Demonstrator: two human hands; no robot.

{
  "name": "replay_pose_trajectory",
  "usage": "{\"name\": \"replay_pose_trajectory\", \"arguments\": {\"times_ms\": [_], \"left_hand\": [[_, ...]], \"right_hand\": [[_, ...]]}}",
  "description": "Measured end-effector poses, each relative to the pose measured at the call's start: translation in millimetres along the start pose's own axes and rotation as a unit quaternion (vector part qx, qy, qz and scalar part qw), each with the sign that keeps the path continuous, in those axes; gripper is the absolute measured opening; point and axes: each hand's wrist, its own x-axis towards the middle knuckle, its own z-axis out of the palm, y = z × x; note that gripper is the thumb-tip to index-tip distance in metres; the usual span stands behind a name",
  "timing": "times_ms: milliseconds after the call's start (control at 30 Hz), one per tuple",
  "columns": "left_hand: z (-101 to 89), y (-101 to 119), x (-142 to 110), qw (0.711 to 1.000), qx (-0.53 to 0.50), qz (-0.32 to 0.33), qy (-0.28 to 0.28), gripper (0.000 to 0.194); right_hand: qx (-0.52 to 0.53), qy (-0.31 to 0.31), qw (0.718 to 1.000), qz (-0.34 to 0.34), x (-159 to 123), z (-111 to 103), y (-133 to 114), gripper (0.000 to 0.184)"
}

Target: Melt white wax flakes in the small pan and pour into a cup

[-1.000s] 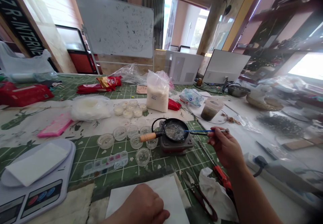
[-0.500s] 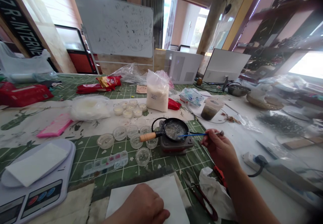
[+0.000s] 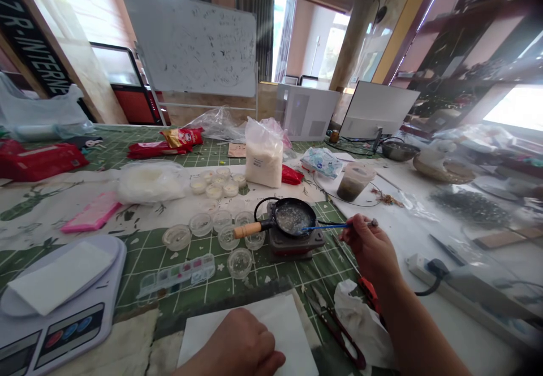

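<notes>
My right hand point(image 3: 371, 246) is closed around a thin blue stick point(image 3: 328, 227). One end of the stick reaches into a small black frying pan point(image 3: 294, 217), and a greyish tip pokes out behind my fingers. Bubbly, pale, lumpy contents cover the pan's bottom. The pan sits on a small hot plate point(image 3: 294, 246), its wooden handle pointing left. My left hand point(image 3: 240, 339) rests as a fist on a sheet of white paper point(image 3: 292, 325) at the near edge, its fingertips tucked under. Several clear round dishes point(image 3: 240, 263) stand left of the hot plate.
Scissors point(image 3: 335, 328), crumpled tissue point(image 3: 358, 319) and a red-handled tool point(image 3: 368, 292) lie near my right forearm. A kitchen scale point(image 3: 108, 285) and pill organizer point(image 3: 178, 274) are at left. Behind the pan stand a bag of pale granules point(image 3: 263, 161), filled small cups point(image 3: 214, 190) and a plastic tub point(image 3: 355, 182).
My right hand moved slightly left and down, and the stick's tip shifted from the pan's right side toward its near side. My left hand has stayed still.
</notes>
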Motion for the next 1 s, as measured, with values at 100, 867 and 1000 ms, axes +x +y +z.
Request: {"name": "replay_pose_trajectory", "arguments": {"times_ms": [100,867,1000], "left_hand": [[0.0,-0.1,0.8,1.000,0.002,0.003,-0.005,0.033],[-2.6,2.5,1.7,1.000,-0.003,0.007,0.018,0.042],[-3.0,1.6,2.8,1.000,-0.003,0.006,0.016,0.042]], "right_hand": [[0.020,0.040,0.999,-0.026,7.6,-7.0,-2.9,0.037],[-0.012,-0.005,1.000,-0.018,4.1,-7.3,-2.2,0.029],[0.011,0.016,0.999,-0.034,7.5,-11.1,-5.9,0.027]]}}
